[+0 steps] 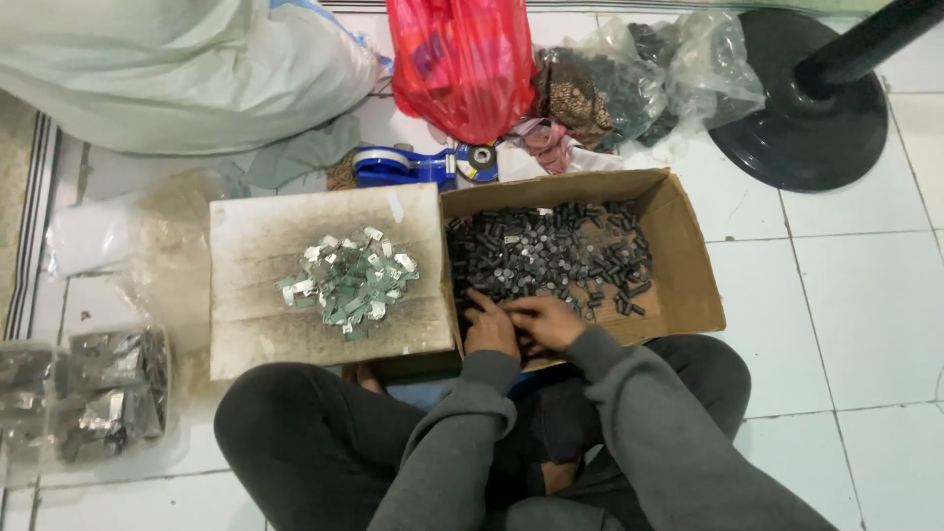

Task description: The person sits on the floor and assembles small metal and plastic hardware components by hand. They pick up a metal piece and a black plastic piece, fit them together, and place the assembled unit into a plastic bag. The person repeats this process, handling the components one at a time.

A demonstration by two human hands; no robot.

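Small dark cylindrical metal parts point(551, 251) fill open brown cardboard box point(688, 265), the landmark. Left of box: scorched cardboard flap point(256, 256) carrying pile of small silvery metal clips point(352, 278). Left hand point(491, 329) and right hand point(544, 320) at box's near edge, fingers curled down into parts; grasp unclear. Looks like picking/sorting step; next move needs single part pinched cleanly.

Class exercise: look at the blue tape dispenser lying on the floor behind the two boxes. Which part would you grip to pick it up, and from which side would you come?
Probably the long blue handle of the tape dispenser, which lies flat, pointing left, with the roll end to the right. Come from above: the cardboard box crowds its near side and the red plastic bag its far side, so only the top looks free.
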